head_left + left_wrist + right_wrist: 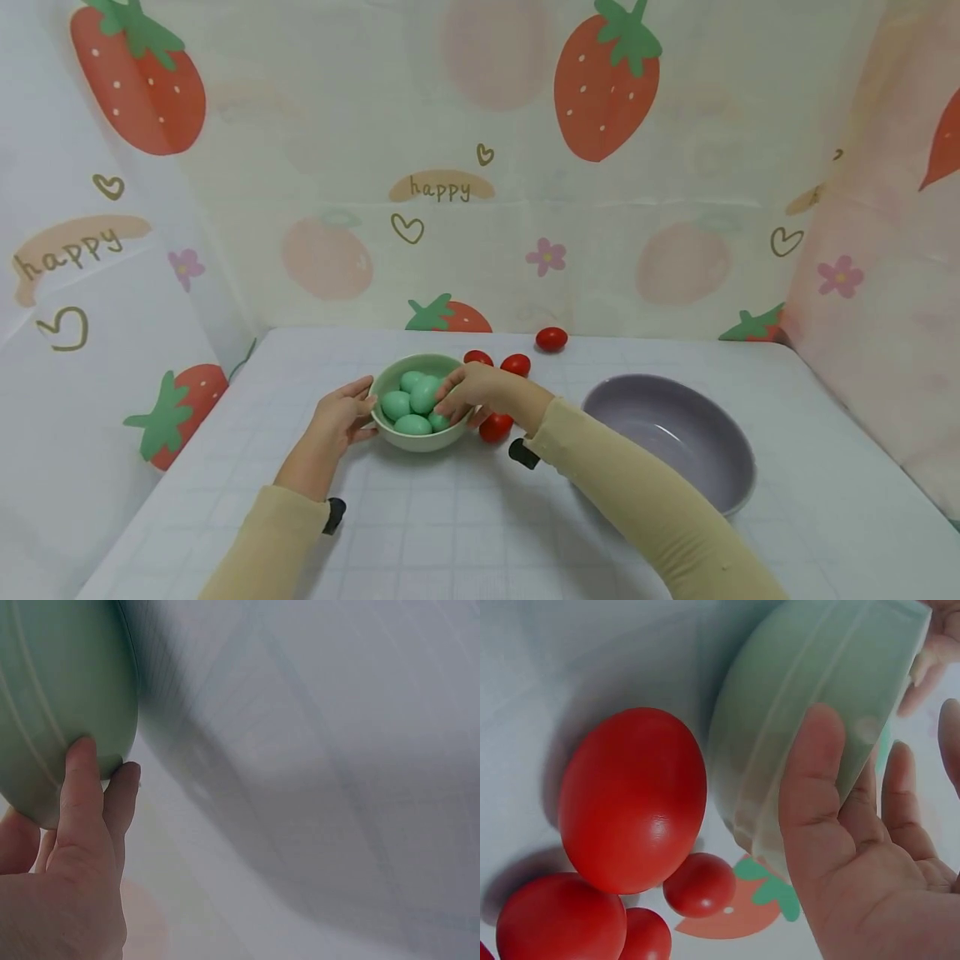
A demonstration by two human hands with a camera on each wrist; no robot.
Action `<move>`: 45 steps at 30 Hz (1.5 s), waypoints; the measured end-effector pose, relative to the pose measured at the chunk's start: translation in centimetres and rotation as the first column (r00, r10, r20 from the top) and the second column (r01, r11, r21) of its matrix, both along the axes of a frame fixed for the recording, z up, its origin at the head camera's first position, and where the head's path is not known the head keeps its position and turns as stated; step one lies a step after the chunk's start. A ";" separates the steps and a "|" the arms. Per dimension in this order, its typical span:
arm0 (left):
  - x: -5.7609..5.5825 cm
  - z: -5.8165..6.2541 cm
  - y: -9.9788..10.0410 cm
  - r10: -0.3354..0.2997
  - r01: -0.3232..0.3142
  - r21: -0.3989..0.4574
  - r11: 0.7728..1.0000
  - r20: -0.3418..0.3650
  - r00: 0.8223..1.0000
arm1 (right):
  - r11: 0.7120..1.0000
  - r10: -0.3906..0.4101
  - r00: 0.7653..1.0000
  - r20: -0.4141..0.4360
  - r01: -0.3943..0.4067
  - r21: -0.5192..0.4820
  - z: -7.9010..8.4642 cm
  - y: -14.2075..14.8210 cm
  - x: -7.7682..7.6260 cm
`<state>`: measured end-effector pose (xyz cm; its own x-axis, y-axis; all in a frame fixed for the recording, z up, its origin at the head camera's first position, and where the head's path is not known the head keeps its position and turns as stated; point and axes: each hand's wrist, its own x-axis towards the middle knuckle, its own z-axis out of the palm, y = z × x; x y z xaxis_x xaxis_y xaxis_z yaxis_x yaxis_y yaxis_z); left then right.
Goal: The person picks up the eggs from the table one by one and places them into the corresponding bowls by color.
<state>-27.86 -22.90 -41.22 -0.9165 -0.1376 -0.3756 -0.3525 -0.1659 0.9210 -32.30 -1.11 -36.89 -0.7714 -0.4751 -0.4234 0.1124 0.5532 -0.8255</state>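
A light green bowl (420,444) with several mint-green eggs (396,406) in it stands on the table, left of centre. At its left side my left hand (339,421) holds the bowl, and the left wrist view shows fingertips (81,754) against the outer wall. My right hand (483,390) reaches over the right rim. Its thumb (814,769) presses the outside wall while other fingers go inside, near the eggs. Those inner fingertips are partly hidden in the right wrist view. Beside the right hand lie several red eggs (496,427).
A large grey-purple oval basin (720,433) stands on the right, partly behind the right sleeve (637,492). One red egg (551,339) lies near the table's back edge. A white checked cloth (420,533) covers the table, with a strawberry-print curtain (315,150) behind.
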 end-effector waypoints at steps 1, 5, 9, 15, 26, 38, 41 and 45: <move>0.0 0.0 0.0 0.007 -0.007 0.005 1.000 0.001 1.000 | 1.000 -0.002 1.000 0.006 0.002 -0.011 0.1 0.1 0.0; -0.3 0.0 0.0 0.005 -0.005 0.010 1.000 -0.003 1.000 | 0.999 -0.007 1.000 0.015 0.007 -0.036 0.5 0.6 0.0; -0.1 0.1 0.5 -0.004 0.004 -0.016 1.000 -0.013 1.000 | 0.999 -0.021 1.000 0.012 0.022 -0.037 1.2 1.4 -0.1; 0.2 0.3 1.4 0.002 -0.008 -0.138 0.990 -0.046 0.999 | 0.999 -0.053 0.998 -0.020 0.053 -0.012 2.6 3.4 -0.8; 0.7 2.9 1.0 -0.068 0.020 -0.324 0.946 -0.138 0.988 | 0.993 -0.113 0.983 -0.144 0.114 0.001 6.7 9.3 -1.0; 1.9 4.9 3.5 -0.153 0.044 -0.365 0.930 -0.276 0.949 | 0.978 -0.194 0.926 -0.325 0.209 0.010 7.9 18.7 0.6; 2.1 5.1 4.2 -0.192 0.073 -0.375 0.924 -0.293 0.937 | 0.976 -0.204 0.902 -0.380 0.217 -0.009 7.9 20.5 1.3; 2.3 5.1 5.3 -0.233 0.110 -0.376 0.920 -0.298 0.926 | 0.973 -0.223 0.873 -0.434 0.227 -0.044 7.6 22.7 2.2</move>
